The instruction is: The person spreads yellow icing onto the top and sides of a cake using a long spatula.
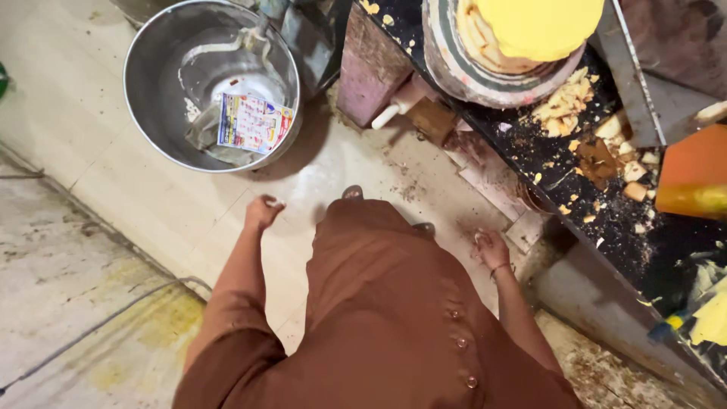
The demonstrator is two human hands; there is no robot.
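Observation:
I look straight down my brown buttoned garment at a pale tiled floor [182, 204]. My left hand [261, 211] hangs at my side over the floor with the fingers curled around something small and pale; what it is I cannot make out. My right hand [491, 248] hangs close to the dark counter's [606, 227] edge, fingers curled, with pale bits of dough or scraps stuck to them. Nearest to the left hand is a large steel bowl [151, 113] on the floor, holding a printed paper packet [254, 123] and some rubbish.
The dark counter at right carries a round stone grinder [485, 79] under a yellow lid [539, 26], scattered pale food scraps [568, 102] and an orange container [695, 173]. A cable [98, 322] runs over the stained floor at left. My shoe tip [352, 192] shows ahead.

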